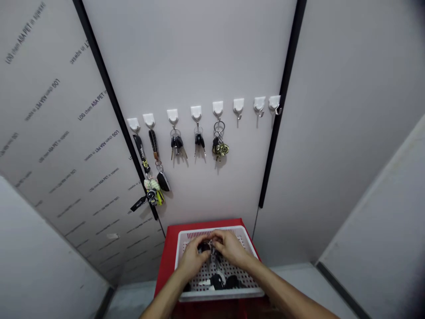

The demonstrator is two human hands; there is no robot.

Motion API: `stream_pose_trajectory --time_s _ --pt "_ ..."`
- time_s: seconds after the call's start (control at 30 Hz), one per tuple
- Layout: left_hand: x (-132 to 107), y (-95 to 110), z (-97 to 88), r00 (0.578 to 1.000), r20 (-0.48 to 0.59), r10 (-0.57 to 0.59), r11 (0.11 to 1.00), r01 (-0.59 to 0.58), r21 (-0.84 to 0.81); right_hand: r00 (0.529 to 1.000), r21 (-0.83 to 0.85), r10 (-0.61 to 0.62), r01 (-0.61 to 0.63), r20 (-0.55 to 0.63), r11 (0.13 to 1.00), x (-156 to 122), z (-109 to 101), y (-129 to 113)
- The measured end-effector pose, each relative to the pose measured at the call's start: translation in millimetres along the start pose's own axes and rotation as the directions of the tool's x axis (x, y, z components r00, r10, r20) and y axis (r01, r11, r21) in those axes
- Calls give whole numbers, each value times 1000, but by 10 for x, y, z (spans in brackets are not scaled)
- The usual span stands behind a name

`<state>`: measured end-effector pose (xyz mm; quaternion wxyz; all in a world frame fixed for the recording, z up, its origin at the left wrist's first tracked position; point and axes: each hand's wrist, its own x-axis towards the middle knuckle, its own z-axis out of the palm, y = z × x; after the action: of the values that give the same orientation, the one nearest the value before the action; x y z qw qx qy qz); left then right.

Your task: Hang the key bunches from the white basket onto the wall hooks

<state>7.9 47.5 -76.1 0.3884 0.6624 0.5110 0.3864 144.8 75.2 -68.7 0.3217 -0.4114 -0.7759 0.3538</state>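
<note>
Over a white perforated plastic basket (221, 294), my left hand (194, 257) and my right hand (230, 248) are close together with fingers curled. Between their fingertips is a bunch of keys (217, 256), dark at the top with metal parts hanging down; the fingers partly hide it. Both hands appear to pinch it. Lower in the basket lie more keys (217, 281) with black heads, near the front rim.
The basket stands on a red surface (164, 270) against a white wall panel. Above it runs a row of white hooks (195, 111). Several key sets (176, 144) hang at the left and middle, including a black car key fob (163, 181). Black strips (277, 128) edge the panel.
</note>
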Motion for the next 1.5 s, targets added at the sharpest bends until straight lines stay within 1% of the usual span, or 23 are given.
stream_pose_trajectory --time_s 0.1,0.17,0.33,0.5,0.7,0.97,1.23,1.5 --pt "22 -9 27 996 86 -4 984 20 -176 1000 77 -13 12 6 997 9 3 -85" --pt "28 3 32 993 117 -7 975 33 -220 1000 101 1 1 -11 995 20 6 -130" --pt "12 50 0 993 117 -4 989 21 -145 994 127 38 -25 -99 992 63 3 -150" --pt "4 51 -12 994 95 -55 998 55 4 990 34 111 -109 -85 994 91 5 -81" --pt "-9 40 -1 996 77 -54 998 54 -10 989 6 123 -123 -83 992 88 19 -75" --pt "-35 42 12 993 104 -62 998 61 5 991 44 99 -95 -95 994 64 5 -137" --pt "-87 32 31 998 59 -34 998 30 58 992 69 100 -95 -73 993 29 -8 -170" --pt "-127 41 31 996 62 -64 997 61 48 995 54 82 -79 -52 995 -19 -18 -152"
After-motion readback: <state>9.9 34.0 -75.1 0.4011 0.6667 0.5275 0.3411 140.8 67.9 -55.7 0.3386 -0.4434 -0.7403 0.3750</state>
